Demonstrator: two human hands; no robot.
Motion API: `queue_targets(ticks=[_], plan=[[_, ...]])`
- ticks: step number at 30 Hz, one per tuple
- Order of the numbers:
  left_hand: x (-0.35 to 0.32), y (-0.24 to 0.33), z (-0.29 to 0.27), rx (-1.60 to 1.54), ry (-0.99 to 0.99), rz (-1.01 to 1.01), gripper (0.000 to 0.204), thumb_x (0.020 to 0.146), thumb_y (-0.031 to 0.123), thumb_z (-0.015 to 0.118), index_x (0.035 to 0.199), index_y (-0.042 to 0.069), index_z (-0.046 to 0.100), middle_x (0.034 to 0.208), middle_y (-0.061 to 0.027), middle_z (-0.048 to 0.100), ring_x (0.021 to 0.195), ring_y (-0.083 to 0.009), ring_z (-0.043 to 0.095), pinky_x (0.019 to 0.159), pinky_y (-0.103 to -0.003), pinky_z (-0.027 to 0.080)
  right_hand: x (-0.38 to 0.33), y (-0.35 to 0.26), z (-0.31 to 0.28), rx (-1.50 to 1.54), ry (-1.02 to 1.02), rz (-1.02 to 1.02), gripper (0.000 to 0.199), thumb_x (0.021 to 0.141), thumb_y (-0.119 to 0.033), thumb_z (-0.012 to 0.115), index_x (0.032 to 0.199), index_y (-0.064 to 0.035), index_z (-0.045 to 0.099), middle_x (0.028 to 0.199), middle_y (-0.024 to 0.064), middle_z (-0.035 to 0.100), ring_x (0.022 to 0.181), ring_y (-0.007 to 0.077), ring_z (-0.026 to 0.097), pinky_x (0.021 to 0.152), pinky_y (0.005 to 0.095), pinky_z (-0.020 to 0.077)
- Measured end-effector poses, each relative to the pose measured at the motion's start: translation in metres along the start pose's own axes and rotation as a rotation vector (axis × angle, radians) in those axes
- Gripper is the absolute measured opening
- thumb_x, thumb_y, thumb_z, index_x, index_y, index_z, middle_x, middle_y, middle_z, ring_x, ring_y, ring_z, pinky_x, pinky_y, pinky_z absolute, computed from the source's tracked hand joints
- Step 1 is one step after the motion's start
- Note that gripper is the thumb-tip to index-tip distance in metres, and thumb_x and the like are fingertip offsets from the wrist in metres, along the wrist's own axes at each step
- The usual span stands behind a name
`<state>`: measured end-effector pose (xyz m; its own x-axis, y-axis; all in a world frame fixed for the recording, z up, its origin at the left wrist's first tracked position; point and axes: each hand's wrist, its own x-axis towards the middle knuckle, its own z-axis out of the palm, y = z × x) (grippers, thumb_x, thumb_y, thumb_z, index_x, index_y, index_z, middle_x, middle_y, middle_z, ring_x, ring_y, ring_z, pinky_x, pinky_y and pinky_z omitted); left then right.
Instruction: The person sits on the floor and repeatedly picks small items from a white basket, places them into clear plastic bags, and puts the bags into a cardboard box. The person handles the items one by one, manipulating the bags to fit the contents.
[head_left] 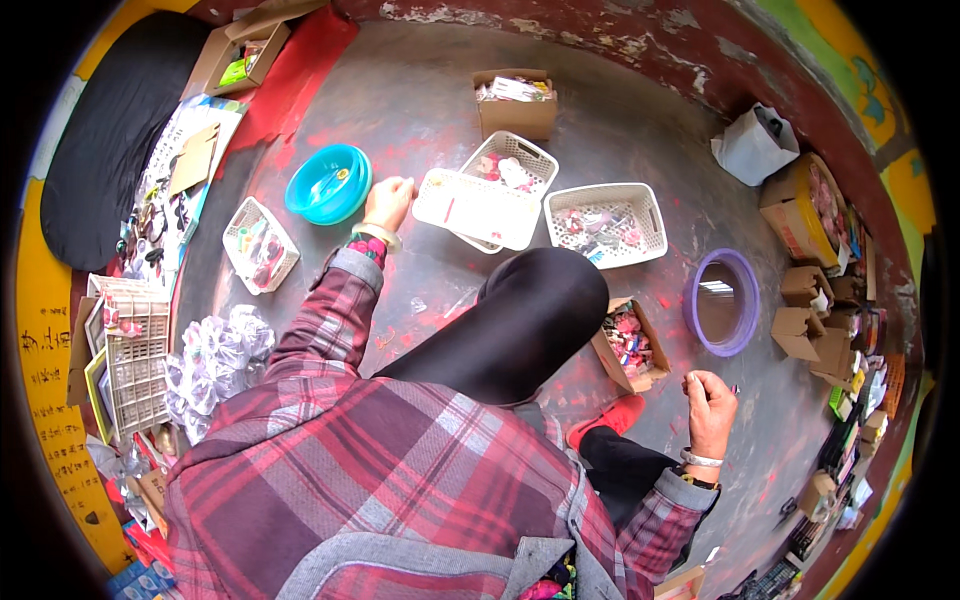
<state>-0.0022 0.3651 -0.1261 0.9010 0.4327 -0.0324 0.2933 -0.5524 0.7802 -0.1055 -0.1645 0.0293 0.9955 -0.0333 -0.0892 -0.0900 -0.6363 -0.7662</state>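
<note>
At upper centre of the frame we find the white tray (470, 205), lying over the near part of a perforated basket (540, 158); whether it rests there or is held, we cannot tell. The left hand (388, 205) is curled at the tray's left end, but we cannot tell whether its fingers are clamped on the rim. The right hand (710, 415), at lower right between the cardboard box (652, 376) and the purple basin (690, 305), has its fingers bent toward the thumb; we cannot tell whether they pinch anything. In our judgement, handling the tray well calls for a firm hold on its rim and a level carriage, clear of the basket's edge. Its long axis runs left to right, the right end slightly lower in the frame.
</note>
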Motion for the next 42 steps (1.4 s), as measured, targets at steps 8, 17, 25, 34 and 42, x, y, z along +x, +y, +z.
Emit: queue_targets(ticks=[8, 17, 25, 34, 42], plan=[[-0.002, -0.051, 0.079, 0.106, -0.174, -0.058, 0.024, 0.076, 0.025, 0.059, 0.09, 0.006, 0.066, 0.088, -0.0168, 0.064, 0.084, -0.0316, 0.061, 0.075, -0.038, 0.048, 0.023, 0.013, 0.025, -0.071, -0.07, 0.036, 0.012, 0.08, -0.009, 0.061, 0.08, 0.0028, 0.063, 0.068, 0.0064, 0.059, 0.061, 0.0122, 0.052, 0.056, 0.0265, 0.0419], [0.022, -0.037, 0.151, 0.67, -0.448, 0.306, 0.042, 0.07, 0.015, 0.064, 0.109, 0.006, 0.055, 0.114, -0.0172, 0.054, 0.111, -0.0335, 0.048, 0.092, -0.039, 0.04, 0.043, 0.003, 0.043, -0.196, -0.136, -0.04, 0.013, 0.078, -0.013, 0.061, 0.081, 0.0001, 0.063, 0.071, 0.0132, 0.06, 0.062, 0.0222, 0.058, 0.058, 0.0302, 0.0448], [0.034, -0.044, 0.174, 0.778, -0.522, 0.428, 0.034, 0.073, 0.007, 0.057, 0.107, 0.0, 0.054, 0.114, -0.0156, 0.052, 0.111, -0.0308, 0.046, 0.098, -0.037, 0.036, 0.049, -0.004, 0.046, -0.223, -0.161, -0.042, 0.013, 0.078, -0.013, 0.06, 0.08, -0.0001, 0.063, 0.071, 0.0142, 0.059, 0.062, 0.0251, 0.058, 0.057, 0.0321, 0.0442], [0.045, -0.058, 0.185, 0.832, -0.638, 0.338, 0.03, 0.079, 0.005, 0.046, 0.106, -0.002, 0.056, 0.112, -0.0177, 0.053, 0.108, -0.0305, 0.049, 0.094, -0.036, 0.041, 0.048, -0.011, 0.047, -0.239, -0.169, -0.068, 0.013, 0.079, -0.013, 0.06, 0.081, -0.0006, 0.063, 0.072, 0.0147, 0.06, 0.063, 0.0277, 0.058, 0.057, 0.0333, 0.044], [0.047, -0.042, 0.178, 0.892, -0.722, 0.373, 0.023, 0.078, 0.007, 0.047, 0.093, -0.001, 0.063, 0.102, -0.0213, 0.059, 0.099, -0.0329, 0.057, 0.087, -0.039, 0.046, 0.046, -0.011, 0.049, -0.252, -0.181, -0.109, 0.014, 0.08, -0.011, 0.059, 0.082, 0.0026, 0.062, 0.07, 0.0115, 0.06, 0.062, 0.0197, 0.057, 0.057, 0.0291, 0.0441]])
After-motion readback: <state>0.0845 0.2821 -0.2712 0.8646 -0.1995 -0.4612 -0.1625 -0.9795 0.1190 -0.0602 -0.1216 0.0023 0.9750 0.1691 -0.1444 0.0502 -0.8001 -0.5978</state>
